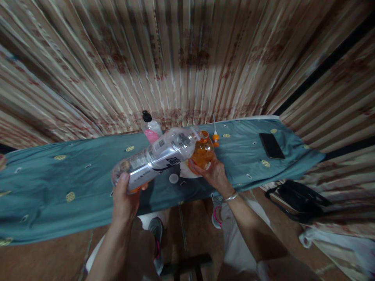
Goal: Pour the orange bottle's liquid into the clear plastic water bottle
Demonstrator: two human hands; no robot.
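The clear plastic beverage bottle with a silver label [155, 162] slants from the left hand [125, 197] towards the right hand [216, 173], its mouth beside the neck of the orange pump bottle [202, 151]; whether the rims touch is hard to tell. The left hand wraps the base end, thumb on top and fingers beneath; the right hand curls its thumb and fingers round the orange bottle's body. With both mouths this close, small, slow changes of tilt from the left wrist suit best, against a firm but unsqueezing right grip, since the large bottle's thin wall may flex and throw its mouth off line

Just beyond the right hand lies the orange pump head [216, 137], easily knocked; between the hands are a white round cap [174, 178] and a white tissue [187, 171]. The black-capped bottle [151, 130] stands close behind the silver label, limiting a swing away from the body. The teal patterned cloth's [96, 156] near edge runs just under both hands; sideways there is more room, left of the left hand, or right up to the dark flat device [272, 146]
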